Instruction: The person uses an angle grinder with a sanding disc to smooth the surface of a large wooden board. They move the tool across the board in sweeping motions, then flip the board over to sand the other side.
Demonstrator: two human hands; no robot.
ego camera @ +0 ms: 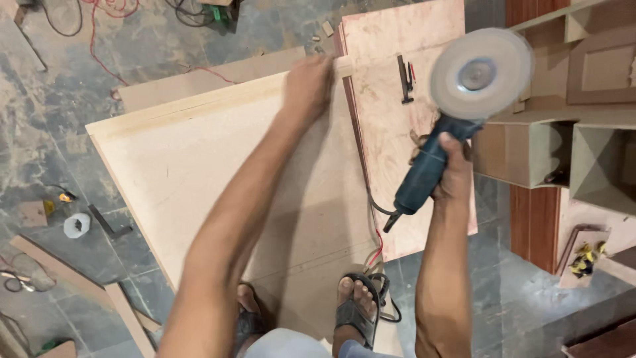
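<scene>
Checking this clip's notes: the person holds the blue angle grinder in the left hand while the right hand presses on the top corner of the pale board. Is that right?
Not quite: the hands are swapped. The head view shows the right hand gripping the blue angle grinder, while the left hand presses on the top corner of the pale board.

The right hand (pixel 456 174) gripped the blue angle grinder (pixel 424 178), its blurred disc (pixel 481 73) raised above a reddish plywood sheet (pixel 391 126). The left hand (pixel 308 85) pressed on the far corner of the pale board (pixel 199 166), which lay on the floor (pixel 59 99).
</scene>
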